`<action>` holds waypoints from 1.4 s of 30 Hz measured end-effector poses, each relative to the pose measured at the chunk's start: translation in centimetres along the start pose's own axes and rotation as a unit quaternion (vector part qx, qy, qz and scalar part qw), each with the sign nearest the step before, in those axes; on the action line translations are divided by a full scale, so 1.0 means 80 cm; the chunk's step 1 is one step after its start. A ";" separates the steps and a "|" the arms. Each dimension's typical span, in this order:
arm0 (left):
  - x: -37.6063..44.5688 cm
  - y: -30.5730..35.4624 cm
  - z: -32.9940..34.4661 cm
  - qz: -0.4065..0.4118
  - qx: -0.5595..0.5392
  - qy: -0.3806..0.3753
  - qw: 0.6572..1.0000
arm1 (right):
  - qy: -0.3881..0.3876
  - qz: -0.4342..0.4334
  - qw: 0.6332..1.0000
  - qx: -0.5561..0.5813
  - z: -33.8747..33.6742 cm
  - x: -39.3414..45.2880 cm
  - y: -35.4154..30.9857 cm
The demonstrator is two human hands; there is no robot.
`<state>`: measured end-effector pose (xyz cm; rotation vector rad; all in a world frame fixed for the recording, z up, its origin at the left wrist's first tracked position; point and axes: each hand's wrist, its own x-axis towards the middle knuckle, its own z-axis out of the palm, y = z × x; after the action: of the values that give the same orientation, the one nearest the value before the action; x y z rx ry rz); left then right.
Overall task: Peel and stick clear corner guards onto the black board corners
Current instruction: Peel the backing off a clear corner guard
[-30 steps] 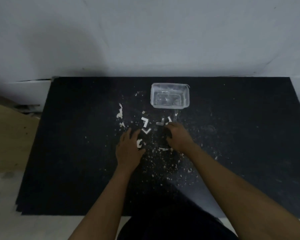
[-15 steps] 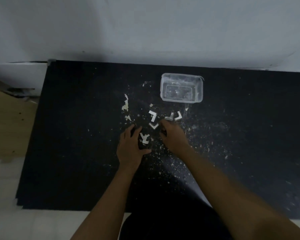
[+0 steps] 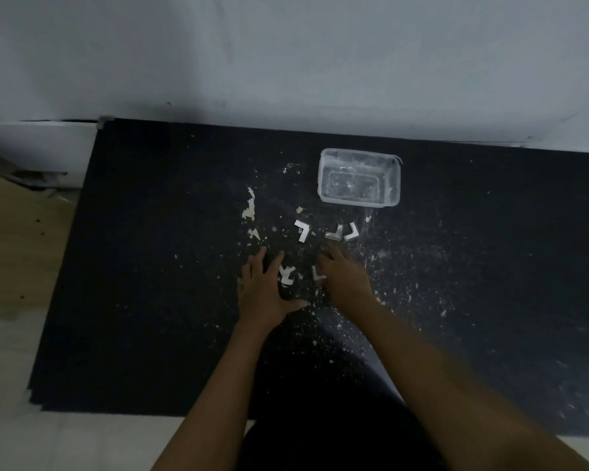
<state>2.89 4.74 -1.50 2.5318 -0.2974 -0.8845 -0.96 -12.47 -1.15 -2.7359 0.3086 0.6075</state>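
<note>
A large black board [image 3: 150, 266] lies flat, dusted with pale paper scraps. Several L-shaped clear corner guards with white backing lie near its middle: one [image 3: 302, 230] on its own and two [image 3: 334, 232] [image 3: 351, 231] side by side below a clear plastic tub [image 3: 359, 178]. My left hand [image 3: 266, 290] rests flat on the board with fingers spread, and another guard [image 3: 286, 275] lies just right of them. My right hand [image 3: 346, 280] has its fingers curled on a further guard [image 3: 318, 275] at its thumb side.
A white wall runs along the far edge of the board. A small grey piece [image 3: 105, 120] sits on the board's far left corner. Brown floor [image 3: 17, 239] lies to the left, pale floor along the near edge. Torn backing strips [image 3: 249, 209] lie left of the guards.
My right hand has pulled one guard toward me, from beside the lone guard to beside my left hand. The view has tilted so the board sits lower. My left hand has stayed in place.
</note>
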 end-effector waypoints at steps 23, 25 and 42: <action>-0.132 0.100 -0.148 0.072 -0.555 0.047 0.827 | 0.202 -0.157 0.949 0.187 -0.178 -0.122 -0.100; -0.137 0.103 -0.152 0.068 -0.563 0.047 0.823 | 0.230 -0.136 0.942 0.203 -0.182 -0.130 -0.103; -0.154 0.125 -0.166 0.177 -0.480 0.159 0.845 | 0.331 -0.090 0.847 0.407 -0.221 -0.152 -0.097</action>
<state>1.21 4.57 19.12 1.5597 -0.1431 -0.3051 -3.00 -9.83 21.39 -1.9892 0.3494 -0.4702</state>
